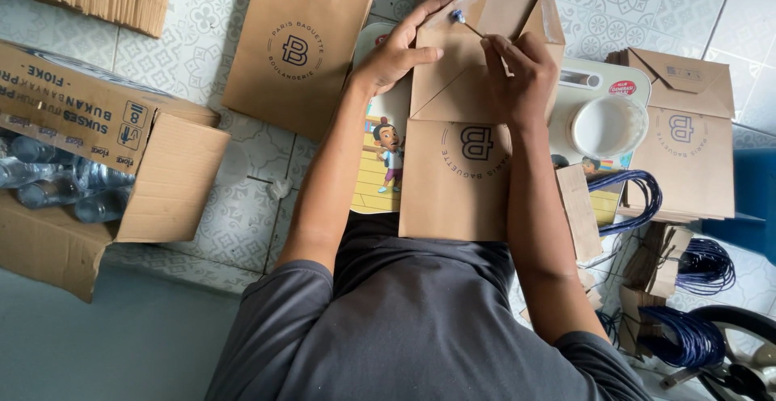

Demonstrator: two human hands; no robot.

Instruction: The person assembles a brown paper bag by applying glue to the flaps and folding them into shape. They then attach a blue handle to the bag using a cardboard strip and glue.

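Brown paper forms the bag (465, 166) lying on a small picture-printed table (602, 86) in front of the person, its bottom folded open into a pocket. The left hand (396, 53) presses thumb and fingers, loosely closed, on the flap's upper left edge. The right hand (517, 73) pinches a thin stick (467, 23) between curled fingers, tip on the flap. Steady pressure by the left hand should keep the fold flat. Finished bags (687, 146) and blue cords (638, 195) lie right; a cardboard box (97, 142) of bottles left.
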